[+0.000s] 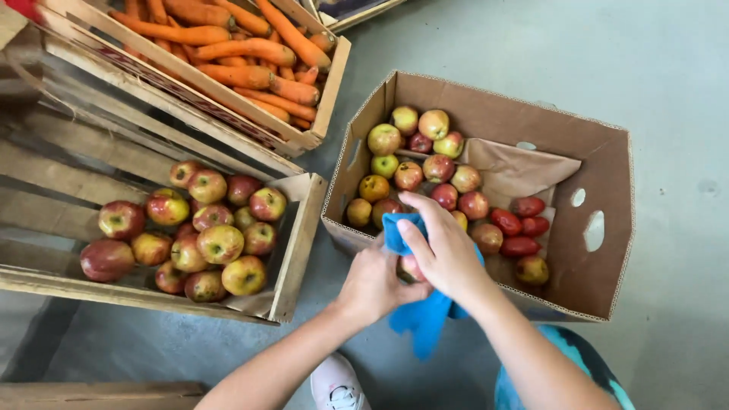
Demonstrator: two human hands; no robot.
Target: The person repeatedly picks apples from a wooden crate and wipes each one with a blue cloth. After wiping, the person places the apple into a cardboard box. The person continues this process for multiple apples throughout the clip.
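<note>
Grey floor (668, 228), wooden crates (296, 243), cardboard box (600, 228)

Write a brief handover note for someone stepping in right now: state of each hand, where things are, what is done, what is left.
Left hand cups an apple from below. Right hand presses a blue cloth over it, fingers spread. Both are over the cardboard box's near edge.
Done: wooden crate holds a pile of apples.
Left: many apples remain in the box. Carrot crate untouched.
</note>
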